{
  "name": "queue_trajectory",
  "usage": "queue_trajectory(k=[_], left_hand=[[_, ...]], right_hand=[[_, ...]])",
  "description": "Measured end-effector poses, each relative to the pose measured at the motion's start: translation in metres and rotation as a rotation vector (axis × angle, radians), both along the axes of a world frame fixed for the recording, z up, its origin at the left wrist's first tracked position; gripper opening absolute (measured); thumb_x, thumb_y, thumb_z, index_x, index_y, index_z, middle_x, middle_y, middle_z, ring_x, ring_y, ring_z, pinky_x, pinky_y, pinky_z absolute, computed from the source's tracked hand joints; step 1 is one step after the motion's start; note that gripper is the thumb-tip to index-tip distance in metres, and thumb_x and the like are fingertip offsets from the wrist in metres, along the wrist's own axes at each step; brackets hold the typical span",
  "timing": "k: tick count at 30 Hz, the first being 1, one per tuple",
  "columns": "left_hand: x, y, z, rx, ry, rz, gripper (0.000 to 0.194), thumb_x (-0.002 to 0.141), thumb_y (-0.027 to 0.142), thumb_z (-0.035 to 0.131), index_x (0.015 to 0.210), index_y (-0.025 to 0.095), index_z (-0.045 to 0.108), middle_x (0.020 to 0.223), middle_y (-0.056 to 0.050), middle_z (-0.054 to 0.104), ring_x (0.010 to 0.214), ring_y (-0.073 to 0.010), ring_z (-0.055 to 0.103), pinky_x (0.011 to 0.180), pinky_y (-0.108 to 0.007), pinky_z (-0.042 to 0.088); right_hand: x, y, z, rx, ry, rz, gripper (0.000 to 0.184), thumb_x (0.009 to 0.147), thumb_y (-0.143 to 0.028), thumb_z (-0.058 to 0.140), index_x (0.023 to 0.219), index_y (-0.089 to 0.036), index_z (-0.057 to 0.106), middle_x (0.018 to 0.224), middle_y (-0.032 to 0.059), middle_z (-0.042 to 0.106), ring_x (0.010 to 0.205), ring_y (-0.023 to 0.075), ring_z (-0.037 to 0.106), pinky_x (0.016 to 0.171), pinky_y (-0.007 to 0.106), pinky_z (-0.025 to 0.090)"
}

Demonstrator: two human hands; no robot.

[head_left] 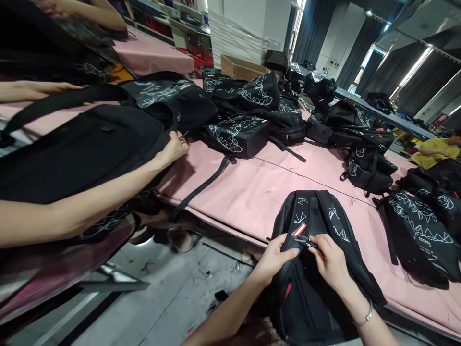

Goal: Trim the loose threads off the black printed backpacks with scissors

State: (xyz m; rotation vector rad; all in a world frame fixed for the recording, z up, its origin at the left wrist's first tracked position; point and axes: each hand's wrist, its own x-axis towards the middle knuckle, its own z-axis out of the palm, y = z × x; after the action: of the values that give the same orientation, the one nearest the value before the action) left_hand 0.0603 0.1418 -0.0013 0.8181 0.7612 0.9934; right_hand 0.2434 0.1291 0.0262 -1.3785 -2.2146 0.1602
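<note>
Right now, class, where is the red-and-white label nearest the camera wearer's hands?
In the head view, right of centre, the red-and-white label lies on a strap of the black backpack, just beyond the left hand.

indoor light, moderate | glare: bright strips (416,66) between curtains (322,33) | edges stretched | upper-left corner blurred

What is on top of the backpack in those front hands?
On the backpack: the left hand at a strap, and the right hand holding a small metal tool near a red-and-white label. The backpack's inside and underside are covered.
</note>
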Motion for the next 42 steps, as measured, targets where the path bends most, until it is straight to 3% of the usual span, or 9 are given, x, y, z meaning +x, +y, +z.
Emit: queue_trajectory(k=[11,18,31,34,37,42], left_hand=[[0.022,-0.004,0.001,0.038,0.080,0.091,0.034,0.065,0.019,0.066,0.099,0.015,0.062,0.092,-0.005,0.066,0.086,-0.0191,0.058,0.078,-0.030,0.044],[0.026,-0.004,0.000,0.082,0.113,0.103,0.035,0.065,0.022,0.067,0.099,0.015,0.062,0.096,-0.007,0.067,0.090,-0.0221,0.058,0.083,-0.033,0.044],[0.035,-0.005,0.000,0.142,0.241,0.144,0.034,0.064,0.013,0.062,0.098,0.014,0.061,0.096,-0.005,0.066,0.091,-0.0212,0.058,0.085,-0.032,0.043],[0.035,-0.006,-0.005,0.150,0.209,0.146,0.036,0.065,0.014,0.063,0.100,0.014,0.060,0.099,-0.006,0.065,0.094,-0.0215,0.057,0.087,-0.033,0.043],[0.027,-0.006,-0.009,0.125,0.170,0.118,0.037,0.064,0.018,0.067,0.100,0.015,0.061,0.098,-0.006,0.065,0.094,-0.0218,0.057,0.086,-0.033,0.043],[0.003,0.002,-0.015,-0.148,-0.020,-0.071,0.040,0.065,0.031,0.071,0.099,0.016,0.057,0.077,-0.003,0.064,0.071,-0.0197,0.065,0.066,-0.031,0.049]], right_hand=[[-0.013,-0.018,-0.009,0.257,-0.245,-0.184,0.024,0.089,-0.014,0.041,0.106,-0.015,0.058,0.091,0.0085,0.063,0.073,0.0176,0.060,0.060,0.026,0.045],[-0.009,-0.024,-0.005,0.183,-0.138,-0.210,0.024,0.090,-0.019,0.039,0.106,-0.017,0.057,0.092,0.0102,0.062,0.079,0.0192,0.061,0.065,0.027,0.048],[-0.016,-0.023,-0.009,0.193,-0.215,-0.271,0.026,0.088,-0.015,0.038,0.105,-0.017,0.058,0.091,0.0107,0.063,0.070,0.0191,0.059,0.058,0.028,0.044],[-0.015,-0.020,-0.011,0.134,-0.111,-0.240,0.023,0.088,-0.015,0.039,0.100,-0.018,0.058,0.088,0.0092,0.062,0.073,0.0188,0.059,0.062,0.028,0.045],[-0.011,-0.013,-0.015,0.043,0.144,-0.190,0.017,0.088,-0.019,0.041,0.093,-0.019,0.057,0.084,0.0069,0.062,0.076,0.0181,0.059,0.066,0.028,0.047],[0.006,0.008,-0.027,-0.166,0.466,-0.213,0.016,0.083,-0.030,0.050,0.090,-0.018,0.059,0.085,0.0055,0.064,0.079,0.0186,0.060,0.071,0.031,0.048]])
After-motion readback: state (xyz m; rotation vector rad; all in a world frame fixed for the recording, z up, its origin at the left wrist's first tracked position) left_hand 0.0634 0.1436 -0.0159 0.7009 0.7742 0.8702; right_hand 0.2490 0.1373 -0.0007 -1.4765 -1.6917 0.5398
